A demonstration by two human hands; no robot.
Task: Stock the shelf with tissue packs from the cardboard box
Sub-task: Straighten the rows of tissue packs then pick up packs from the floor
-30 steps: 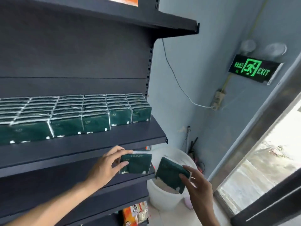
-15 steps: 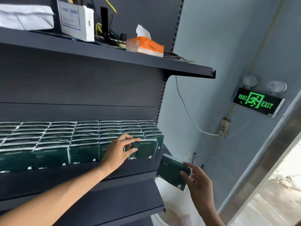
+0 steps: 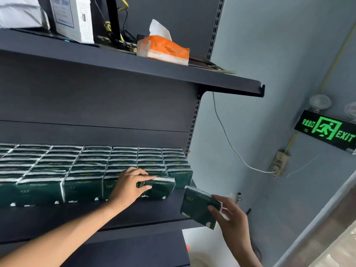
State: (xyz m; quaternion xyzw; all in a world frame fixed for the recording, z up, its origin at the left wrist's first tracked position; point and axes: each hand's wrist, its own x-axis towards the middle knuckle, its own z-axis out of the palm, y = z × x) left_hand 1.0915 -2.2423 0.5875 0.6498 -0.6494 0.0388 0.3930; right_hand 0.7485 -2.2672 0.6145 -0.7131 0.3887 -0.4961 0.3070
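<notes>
Head view: your left hand (image 3: 133, 185) grips a green tissue pack (image 3: 159, 187) standing on the shelf (image 3: 119, 214) against the front row; your right hand (image 3: 229, 214) pinches a second pack (image 3: 196, 207) (tilted) just off the shelf's right end.

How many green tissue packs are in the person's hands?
2. The left hand holds one pack at the front of the shelf. The right hand holds another pack just off the shelf's right end. Many more sit in rows.
</notes>
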